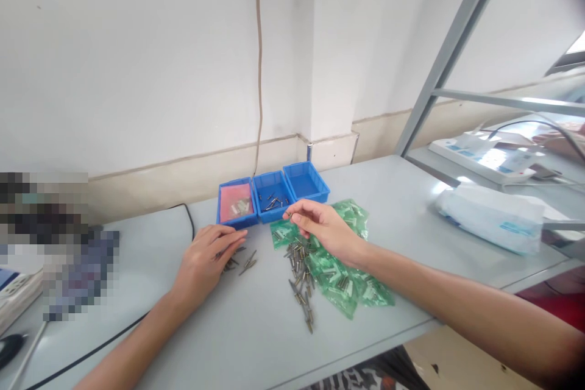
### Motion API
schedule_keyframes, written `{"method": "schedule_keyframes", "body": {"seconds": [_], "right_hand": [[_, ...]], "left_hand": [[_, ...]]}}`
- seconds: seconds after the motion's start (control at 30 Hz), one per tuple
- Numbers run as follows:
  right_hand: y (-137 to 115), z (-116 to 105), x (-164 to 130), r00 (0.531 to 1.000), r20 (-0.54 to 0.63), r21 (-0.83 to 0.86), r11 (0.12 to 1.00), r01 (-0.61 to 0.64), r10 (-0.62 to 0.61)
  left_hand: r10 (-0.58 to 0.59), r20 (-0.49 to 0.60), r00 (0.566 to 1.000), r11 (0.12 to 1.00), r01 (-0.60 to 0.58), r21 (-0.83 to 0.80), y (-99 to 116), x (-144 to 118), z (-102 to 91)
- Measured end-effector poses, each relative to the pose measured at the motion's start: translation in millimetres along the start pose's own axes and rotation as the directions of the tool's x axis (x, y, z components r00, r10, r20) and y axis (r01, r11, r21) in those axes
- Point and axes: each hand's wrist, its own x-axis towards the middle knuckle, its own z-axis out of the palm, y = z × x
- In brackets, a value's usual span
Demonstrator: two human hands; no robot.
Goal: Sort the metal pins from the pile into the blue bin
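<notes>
Pinching one small metal pin (289, 214) in your right hand (320, 228) fingers, just before the middle blue tray (273, 196) at the surface's back edge, keep it level; your left hand (205, 259) lies flat, fingers spread over loose pins (247, 261).

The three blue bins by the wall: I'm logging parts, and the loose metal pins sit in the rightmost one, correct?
No. The head view shows the loose pins in the middle bin; the rightmost bin looks empty.

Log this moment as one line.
left hand: flat on loose pins | right hand: pinching one pin near middle blue bin
</notes>
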Motion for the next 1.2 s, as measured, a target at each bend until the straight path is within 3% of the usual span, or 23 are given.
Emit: {"method": "schedule_keyframes", "body": {"seconds": [1.2], "right_hand": [[-4.2,1.1,-0.9,1.000,-0.002,-0.007,1.000,-0.020,0.020]], "left_hand": [[-0.168,0.066,0.984,0.976,0.176,-0.130,-2.8,0.2,0.0]]}}
